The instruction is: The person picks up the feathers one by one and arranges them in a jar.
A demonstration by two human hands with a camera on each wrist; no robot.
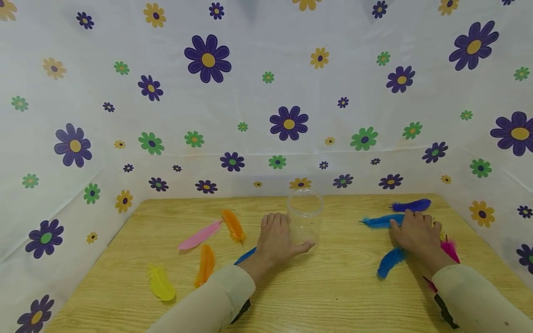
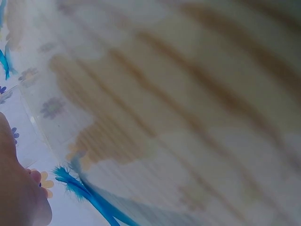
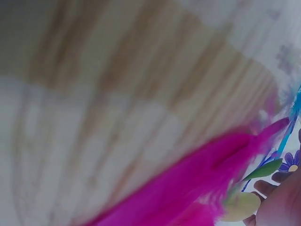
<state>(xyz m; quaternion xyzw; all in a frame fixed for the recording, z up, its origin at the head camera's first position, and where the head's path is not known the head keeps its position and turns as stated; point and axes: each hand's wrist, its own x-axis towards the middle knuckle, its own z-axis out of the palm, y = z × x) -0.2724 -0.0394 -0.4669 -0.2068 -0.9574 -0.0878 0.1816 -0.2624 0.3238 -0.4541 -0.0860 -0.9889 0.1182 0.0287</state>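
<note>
In the head view a clear plastic cup (image 1: 306, 212) stands upright near the table's far edge. My left hand (image 1: 275, 240) holds it from the left, thumb across the front of its base, fingers along its side. A blue feather (image 1: 245, 255) lies partly under that wrist. My right hand (image 1: 418, 233) reaches low at the right, fingers spread, over the end of a light-blue feather (image 1: 381, 221). Its thumb is at the feather's edge; no grip shows. Another blue feather (image 1: 390, 263) lies below the thumb, and a magenta feather (image 3: 188, 183) beside the right wrist.
A dark-blue feather (image 1: 412, 205) lies at the far right. On the left are a pink feather (image 1: 201, 235), an orange feather (image 1: 233, 225), a second orange feather (image 1: 205, 266) and a yellow feather (image 1: 161, 283). A flower-patterned sheet (image 1: 250, 101) surrounds the wooden table (image 1: 325, 296).
</note>
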